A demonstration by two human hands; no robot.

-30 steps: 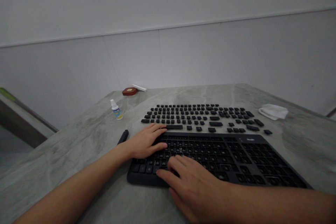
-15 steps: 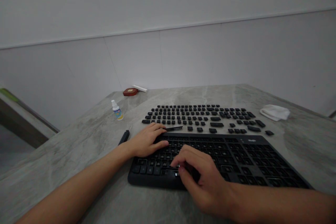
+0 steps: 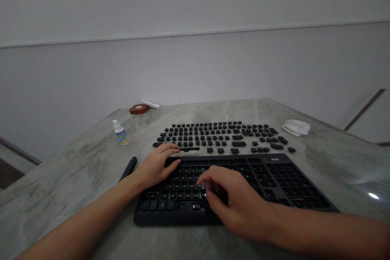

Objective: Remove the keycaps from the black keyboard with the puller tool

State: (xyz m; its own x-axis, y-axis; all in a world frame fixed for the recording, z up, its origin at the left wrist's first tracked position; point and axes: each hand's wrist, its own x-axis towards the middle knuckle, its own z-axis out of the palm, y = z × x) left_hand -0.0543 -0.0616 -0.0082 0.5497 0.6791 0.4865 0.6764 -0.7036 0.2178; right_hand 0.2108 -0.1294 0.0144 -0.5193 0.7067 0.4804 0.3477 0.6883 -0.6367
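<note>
A black keyboard [image 3: 164,220] lies in front of me with most of its keycaps off; a few keys remain at its lower left. My left hand [image 3: 157,167] rests over its upper left corner, thumb apart from the stretched fingers. Those fingertips reach one end of a long black spacebar keycap [image 3: 190,149] behind the keyboard. Above the lower middle of the keyboard, my right hand [image 3: 233,199] is curled, thumb and index finger close together. A tiny pale spot shows by the thumb; what these fingers hold, if anything, I cannot make out.
Loose keycaps [image 3: 210,132] lie in rows behind the keyboard. At left are a small spray bottle [image 3: 121,133] and a black-handled tool [image 3: 130,166]. A red-brown case [image 3: 139,109] and a white strip [image 3: 151,104] sit near the wall; a white cloth [image 3: 296,127] lies right.
The view has swung right, so everything sits further left in the picture. My right hand has moved slightly away from the keyboard's front edge. The left hand keeps its place.
</note>
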